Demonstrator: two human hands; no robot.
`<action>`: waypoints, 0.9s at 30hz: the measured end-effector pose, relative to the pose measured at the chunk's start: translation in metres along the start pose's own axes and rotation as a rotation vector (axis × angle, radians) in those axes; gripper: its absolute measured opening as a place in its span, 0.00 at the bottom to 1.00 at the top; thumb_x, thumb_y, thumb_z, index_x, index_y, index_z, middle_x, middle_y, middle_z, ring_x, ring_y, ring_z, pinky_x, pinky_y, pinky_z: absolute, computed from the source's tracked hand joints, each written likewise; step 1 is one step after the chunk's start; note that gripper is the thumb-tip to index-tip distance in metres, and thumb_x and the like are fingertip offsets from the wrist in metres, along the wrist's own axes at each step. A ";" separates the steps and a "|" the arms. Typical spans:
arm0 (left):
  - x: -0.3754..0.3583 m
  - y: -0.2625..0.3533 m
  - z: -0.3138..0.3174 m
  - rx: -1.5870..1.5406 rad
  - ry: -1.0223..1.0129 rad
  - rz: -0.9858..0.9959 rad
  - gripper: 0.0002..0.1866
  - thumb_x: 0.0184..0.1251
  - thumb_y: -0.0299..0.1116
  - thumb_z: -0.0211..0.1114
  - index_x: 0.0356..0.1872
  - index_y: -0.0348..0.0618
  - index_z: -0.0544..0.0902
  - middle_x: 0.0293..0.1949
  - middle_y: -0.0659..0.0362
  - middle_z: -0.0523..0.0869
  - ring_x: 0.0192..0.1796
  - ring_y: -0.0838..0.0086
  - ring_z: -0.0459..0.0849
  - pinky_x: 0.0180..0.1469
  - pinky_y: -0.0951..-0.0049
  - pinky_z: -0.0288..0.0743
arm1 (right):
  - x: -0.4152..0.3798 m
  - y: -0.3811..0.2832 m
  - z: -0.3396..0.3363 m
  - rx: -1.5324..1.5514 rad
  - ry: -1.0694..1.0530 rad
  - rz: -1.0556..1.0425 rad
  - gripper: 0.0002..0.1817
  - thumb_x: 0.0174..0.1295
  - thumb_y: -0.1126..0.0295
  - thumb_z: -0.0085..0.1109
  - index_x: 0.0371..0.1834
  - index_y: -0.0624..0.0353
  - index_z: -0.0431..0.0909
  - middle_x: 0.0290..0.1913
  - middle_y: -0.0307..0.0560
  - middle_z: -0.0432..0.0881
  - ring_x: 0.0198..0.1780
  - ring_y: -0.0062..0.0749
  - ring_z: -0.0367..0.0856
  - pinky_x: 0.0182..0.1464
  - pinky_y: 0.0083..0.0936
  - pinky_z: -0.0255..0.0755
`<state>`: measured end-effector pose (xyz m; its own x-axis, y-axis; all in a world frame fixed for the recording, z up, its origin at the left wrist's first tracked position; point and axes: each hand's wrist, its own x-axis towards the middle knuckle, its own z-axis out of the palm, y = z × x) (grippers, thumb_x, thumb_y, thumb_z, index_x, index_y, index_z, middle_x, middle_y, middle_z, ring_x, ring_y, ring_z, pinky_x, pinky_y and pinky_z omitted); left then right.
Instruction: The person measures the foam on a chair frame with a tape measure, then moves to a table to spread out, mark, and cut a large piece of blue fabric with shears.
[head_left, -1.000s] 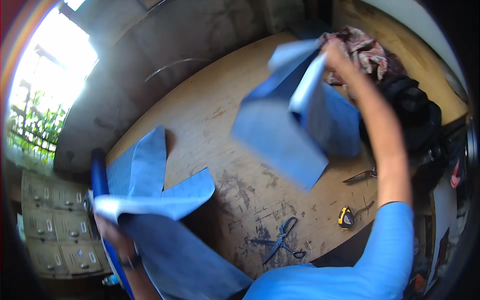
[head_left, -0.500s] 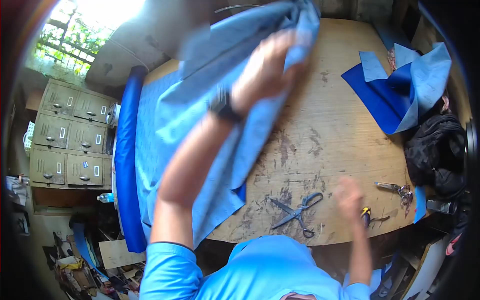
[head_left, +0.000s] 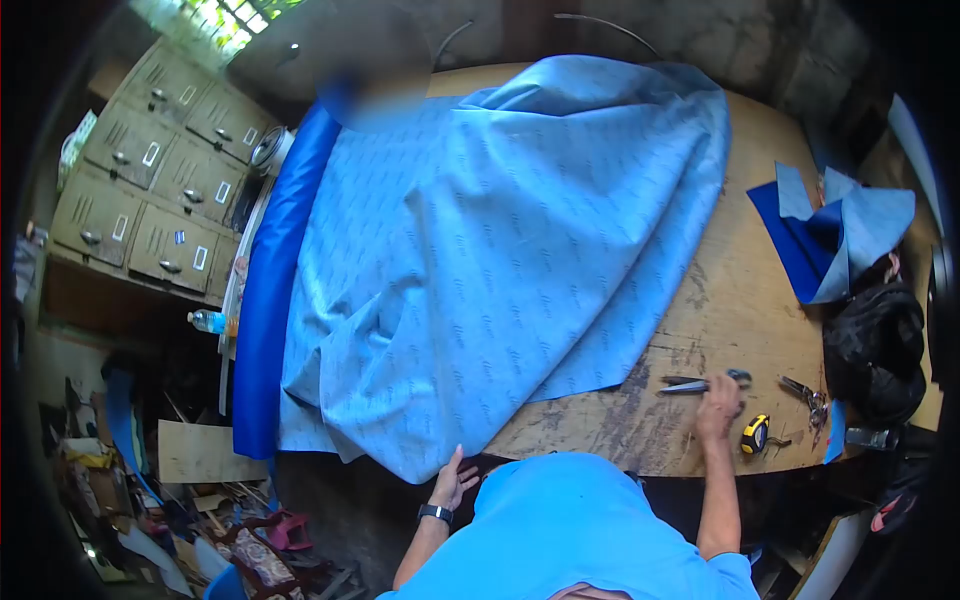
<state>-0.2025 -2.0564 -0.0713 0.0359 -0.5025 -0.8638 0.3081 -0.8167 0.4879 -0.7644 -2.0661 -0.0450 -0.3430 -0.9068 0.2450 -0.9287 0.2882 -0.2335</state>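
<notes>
A large sheet of light blue printed fabric (head_left: 540, 230) lies bunched and folded over the table, its front corner hanging past the near edge. My left hand (head_left: 456, 482), with a watch on the wrist, is beside that corner and touches it, fingers apart. At the right, my right hand (head_left: 718, 408) is closed around the handles of the scissors (head_left: 684, 386), whose blades point left over the wood. A yellow and black tape measure (head_left: 755, 434) sits just right of this hand.
A blue fabric roll (head_left: 272, 300) runs along the table's left side. Metal lockers (head_left: 165, 180) stand beyond it. Folded blue material (head_left: 800, 235), a black bag (head_left: 875, 350) and a metal tool (head_left: 805, 397) are on the right of the wooden table (head_left: 640, 430).
The fabric has dropped onto the table, spreading right and toward me. My left hand has come from the far side to the near edge. My right hand has taken hold of the scissors.
</notes>
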 end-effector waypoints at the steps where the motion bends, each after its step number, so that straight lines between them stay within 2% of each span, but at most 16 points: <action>1: 0.006 -0.001 -0.010 -0.064 -0.014 0.096 0.42 0.66 0.61 0.67 0.69 0.37 0.67 0.66 0.46 0.73 0.64 0.56 0.76 0.63 0.53 0.74 | 0.005 -0.011 -0.005 -0.078 0.167 0.078 0.12 0.60 0.74 0.55 0.47 0.62 0.79 0.49 0.54 0.80 0.57 0.56 0.75 0.63 0.46 0.67; 2: 0.011 0.000 -0.020 -0.155 -0.070 0.108 0.43 0.66 0.60 0.68 0.70 0.38 0.64 0.67 0.47 0.70 0.66 0.55 0.74 0.63 0.49 0.73 | 0.009 -0.024 -0.010 0.050 0.062 0.146 0.11 0.62 0.72 0.56 0.47 0.62 0.79 0.48 0.53 0.81 0.54 0.54 0.77 0.59 0.44 0.70; 5: 0.025 -0.020 -0.037 -0.238 0.066 0.082 0.35 0.69 0.54 0.68 0.63 0.34 0.70 0.59 0.45 0.77 0.57 0.57 0.81 0.55 0.56 0.80 | -0.003 -0.071 0.008 0.605 -0.410 0.410 0.10 0.68 0.66 0.60 0.42 0.63 0.78 0.45 0.51 0.83 0.45 0.48 0.81 0.49 0.43 0.75; 6: 0.046 -0.040 -0.057 -0.252 0.042 0.109 0.28 0.72 0.49 0.66 0.59 0.33 0.73 0.53 0.44 0.81 0.51 0.58 0.85 0.52 0.58 0.83 | -0.020 -0.064 0.075 1.060 -0.703 0.711 0.18 0.69 0.57 0.59 0.46 0.64 0.78 0.46 0.53 0.84 0.45 0.47 0.82 0.48 0.43 0.77; 8: 0.052 -0.035 -0.067 -0.213 0.012 0.227 0.20 0.74 0.41 0.63 0.56 0.34 0.76 0.53 0.47 0.82 0.52 0.58 0.85 0.53 0.57 0.82 | -0.033 -0.101 0.096 1.485 -0.891 1.034 0.34 0.68 0.42 0.56 0.57 0.67 0.74 0.53 0.59 0.83 0.50 0.48 0.82 0.52 0.45 0.76; 9: 0.038 -0.016 -0.067 -0.214 -0.017 0.298 0.19 0.74 0.39 0.62 0.56 0.34 0.77 0.54 0.48 0.83 0.53 0.58 0.84 0.54 0.57 0.82 | -0.020 -0.163 0.056 1.439 -0.793 1.065 0.43 0.67 0.35 0.53 0.64 0.68 0.70 0.58 0.63 0.81 0.55 0.50 0.81 0.57 0.47 0.75; 11: -0.035 0.077 -0.031 -0.409 -0.102 0.498 0.17 0.74 0.34 0.61 0.58 0.35 0.78 0.55 0.51 0.83 0.56 0.60 0.83 0.56 0.56 0.81 | -0.007 -0.185 0.073 1.711 -0.719 1.015 0.53 0.63 0.28 0.51 0.74 0.67 0.60 0.67 0.67 0.73 0.67 0.53 0.73 0.67 0.47 0.68; 13: -0.046 0.138 -0.046 -0.317 -0.143 0.769 0.17 0.73 0.32 0.60 0.59 0.35 0.78 0.56 0.53 0.83 0.58 0.63 0.81 0.61 0.57 0.77 | 0.016 -0.217 0.078 1.762 -0.582 1.172 0.48 0.65 0.33 0.53 0.74 0.64 0.60 0.72 0.63 0.68 0.73 0.53 0.66 0.74 0.49 0.58; 15: -0.053 0.203 -0.063 -0.203 -0.181 1.030 0.16 0.73 0.31 0.61 0.57 0.34 0.80 0.56 0.53 0.83 0.59 0.65 0.81 0.65 0.61 0.72 | 0.036 -0.236 0.105 2.022 -0.222 0.826 0.41 0.70 0.41 0.53 0.75 0.61 0.61 0.74 0.56 0.67 0.74 0.50 0.64 0.76 0.50 0.55; 17: -0.058 0.258 -0.083 -0.122 -0.177 1.282 0.17 0.72 0.30 0.62 0.57 0.32 0.80 0.58 0.52 0.83 0.60 0.66 0.81 0.67 0.62 0.69 | 0.069 -0.246 0.090 2.279 -0.015 0.808 0.35 0.73 0.48 0.52 0.75 0.59 0.62 0.73 0.51 0.68 0.74 0.47 0.64 0.76 0.49 0.56; 19: -0.104 0.313 -0.061 -0.199 -0.308 1.433 0.19 0.73 0.33 0.61 0.57 0.30 0.79 0.59 0.51 0.82 0.61 0.65 0.80 0.68 0.61 0.68 | 0.109 -0.242 0.085 2.340 0.243 0.757 0.33 0.73 0.50 0.52 0.73 0.61 0.64 0.70 0.52 0.71 0.71 0.46 0.68 0.74 0.48 0.59; 21: -0.150 0.358 -0.031 -0.326 -0.353 1.445 0.21 0.75 0.38 0.60 0.58 0.29 0.79 0.59 0.50 0.82 0.62 0.64 0.79 0.70 0.61 0.66 | 0.146 -0.225 0.078 2.364 0.408 0.580 0.30 0.73 0.51 0.52 0.67 0.64 0.71 0.65 0.53 0.77 0.66 0.47 0.74 0.71 0.48 0.64; 23: -0.175 0.387 -0.018 -0.448 -0.393 1.453 0.24 0.76 0.42 0.58 0.59 0.29 0.78 0.59 0.49 0.82 0.63 0.62 0.78 0.71 0.60 0.64 | 0.178 -0.190 0.057 2.440 0.434 0.603 0.26 0.71 0.53 0.56 0.60 0.66 0.76 0.60 0.53 0.81 0.61 0.47 0.79 0.67 0.48 0.69; 24: -0.174 0.399 -0.030 -0.382 -0.397 1.492 0.26 0.77 0.45 0.57 0.58 0.28 0.78 0.59 0.48 0.82 0.63 0.62 0.79 0.71 0.60 0.63 | 0.195 -0.168 0.046 2.456 0.440 0.616 0.25 0.70 0.55 0.58 0.59 0.66 0.77 0.58 0.53 0.82 0.59 0.47 0.80 0.66 0.48 0.70; 25: -0.173 0.408 -0.037 -0.350 -0.330 1.512 0.27 0.78 0.46 0.56 0.58 0.27 0.78 0.58 0.48 0.82 0.62 0.62 0.79 0.71 0.60 0.63 | 0.206 -0.152 0.034 2.469 0.444 0.627 0.23 0.69 0.57 0.61 0.57 0.66 0.78 0.56 0.53 0.83 0.57 0.47 0.81 0.65 0.48 0.71; 27: -0.170 0.421 -0.050 -0.297 -0.190 1.545 0.28 0.78 0.49 0.56 0.58 0.27 0.78 0.58 0.48 0.82 0.61 0.62 0.79 0.70 0.60 0.64 | 0.200 -0.156 -0.044 2.313 0.572 0.685 0.23 0.69 0.58 0.61 0.59 0.65 0.77 0.57 0.52 0.83 0.57 0.46 0.80 0.66 0.48 0.71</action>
<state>-0.0308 -2.3007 0.2751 0.3702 -0.8070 0.4600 0.2567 0.5648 0.7843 -0.6946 -2.2791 0.0822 -0.7335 -0.6351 -0.2421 0.6675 -0.6061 -0.4325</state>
